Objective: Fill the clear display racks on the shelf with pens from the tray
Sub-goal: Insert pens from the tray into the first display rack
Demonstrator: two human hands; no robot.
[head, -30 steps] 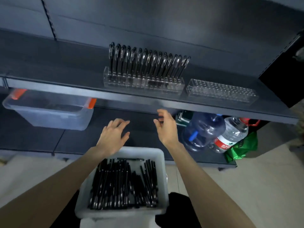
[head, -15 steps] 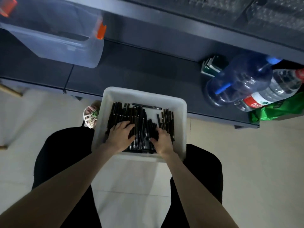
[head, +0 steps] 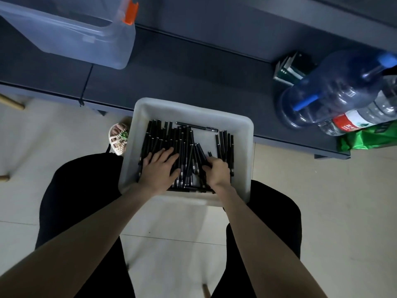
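Observation:
A white tray [head: 193, 108] sits on my lap, holding several black pens [head: 167, 136], most lying lengthwise and one lying crosswise at the far end. My left hand [head: 160, 171] rests on the left part of the pile with its fingers spread and fairly straight. My right hand [head: 218, 172] is on the right part of the pile, its fingers curled down around a few pens. The clear display racks and the upper shelf are out of view.
A dark lower shelf [head: 193, 72] runs just beyond the tray. On it stand a clear bin with an orange clip [head: 75, 35] at the left, small boxes [head: 290, 69], a blue water jug [head: 335, 89], a red-labelled bottle [head: 361, 123] and a green bag [head: 369, 138].
The view dropped from the upper shelf with the racks down to the tray. Both hands came down from in front of the shelf onto the pens, and the right fingers curled around some.

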